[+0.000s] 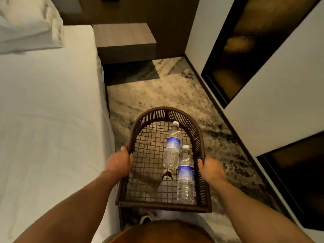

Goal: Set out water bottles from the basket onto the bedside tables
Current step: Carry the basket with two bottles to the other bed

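I hold a dark brown wicker basket (185, 118) in front of me, above the floor. My left hand (119, 161) grips its left rim and my right hand (211, 168) grips its right rim. Two clear water bottles with blue labels lie on the basket's mesh bottom, toward the right side. The far bottle (172, 146) points its white cap away from me. The near bottle (185, 176) lies just right of it and closer to me. A brown wooden bedside table (122, 38) stands ahead beside the bed, its top bare.
A bed with white sheets (49, 111) and a pillow (26, 23) fills the left side. A white wall with dark framed panels (249, 50) runs along the right. A patterned carpet strip (157, 92) lies between bed and wall, leading to the bedside table.
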